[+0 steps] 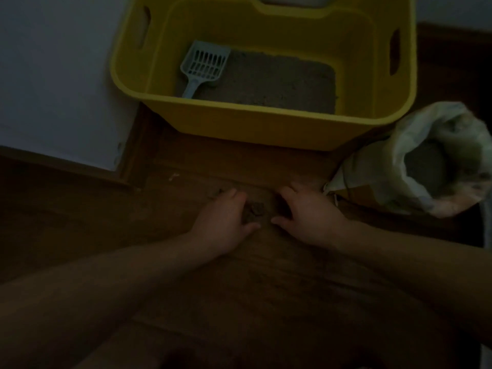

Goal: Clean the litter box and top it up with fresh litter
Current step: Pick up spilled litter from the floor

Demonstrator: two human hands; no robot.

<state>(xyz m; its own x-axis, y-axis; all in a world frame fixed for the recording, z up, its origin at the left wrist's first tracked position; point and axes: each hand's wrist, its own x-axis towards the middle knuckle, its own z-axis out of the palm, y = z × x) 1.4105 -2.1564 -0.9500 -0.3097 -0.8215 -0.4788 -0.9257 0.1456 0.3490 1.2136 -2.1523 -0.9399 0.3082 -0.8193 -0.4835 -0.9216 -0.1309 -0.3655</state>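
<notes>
A yellow litter box (pixel 261 121) stands on the wooden floor ahead of me, with grey litter (pixel 271 78) in its bottom. A pale blue slotted scoop (pixel 203 65) lies inside at the left, handle toward me. On the floor in front of the box, my left hand (pixel 226 222) and my right hand (pixel 311 217) rest palm down, fingers spread and cupped toward each other. Between them sit a few dark clumps (pixel 255 210) of litter on the floor. The left hand's fingers touch the clumps; neither hand grips anything.
An open bag of litter (pixel 426 158) stands at the right, beside the box's front corner. A white panel (pixel 58 75) rises at the left, over a wooden skirting. The scene is dim.
</notes>
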